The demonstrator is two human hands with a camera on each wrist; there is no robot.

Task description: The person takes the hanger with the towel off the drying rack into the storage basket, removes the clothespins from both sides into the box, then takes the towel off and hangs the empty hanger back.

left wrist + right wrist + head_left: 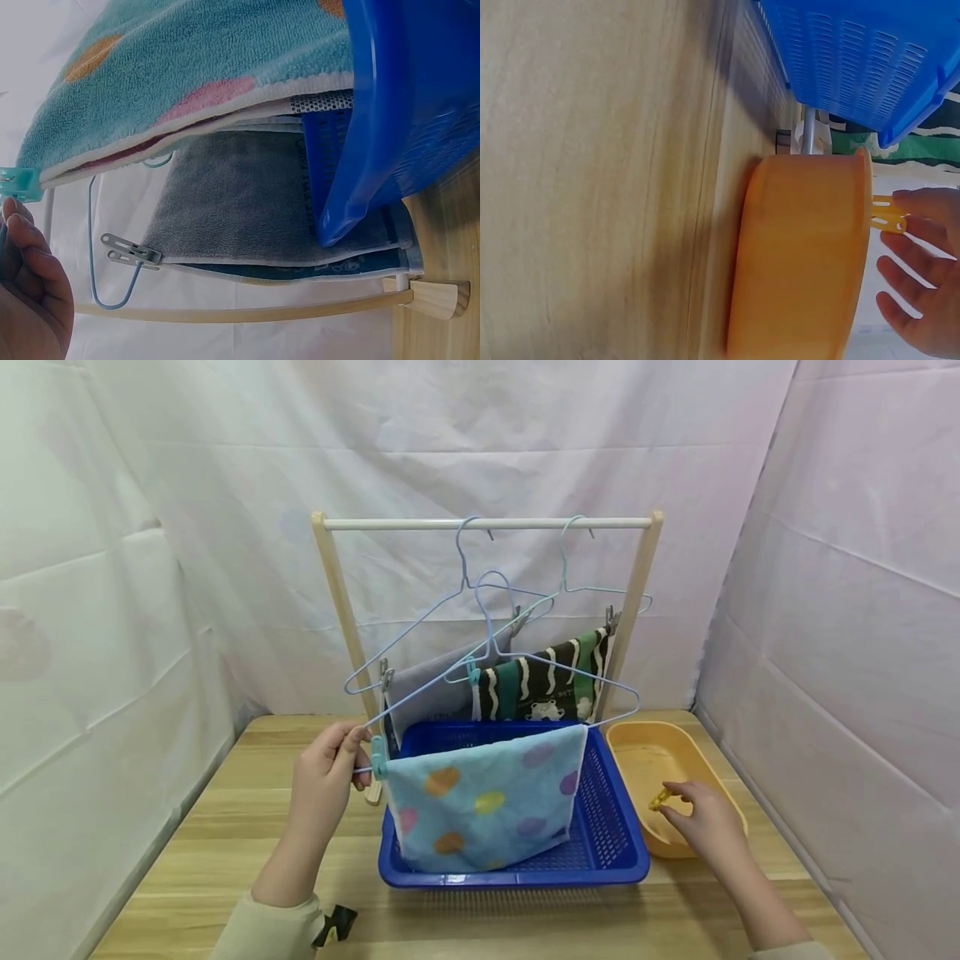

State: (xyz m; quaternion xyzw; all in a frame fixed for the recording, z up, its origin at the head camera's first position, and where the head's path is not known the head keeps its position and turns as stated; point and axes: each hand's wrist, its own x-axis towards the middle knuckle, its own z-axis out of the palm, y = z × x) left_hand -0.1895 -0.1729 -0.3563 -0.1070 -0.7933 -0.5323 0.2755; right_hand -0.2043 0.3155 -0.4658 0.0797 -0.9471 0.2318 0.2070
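Note:
My left hand (330,768) grips the lower left end of a blue hanger (405,700), beside a teal clothespin (378,758). That clothespin fastens the left top corner of a light blue towel (487,802) with coloured spots, which drapes from the hanger over a blue basket (517,880). No clothespin shows at the towel's right corner. Over an orange tray (731,781), my right hand (705,818) pinches a yellow clothespin (660,799) between thumb and index finger. In the right wrist view this clothespin (889,217) is just beyond the tray's rim, the other fingers loosely bent.
Behind the basket stands a wooden rack with a white rail (405,524). Two hangers hang there, carrying a grey towel (232,202) and a dark green striped towel (540,672), held by clips. A small black object (341,922) lies near my left sleeve. White cloth surrounds the table.

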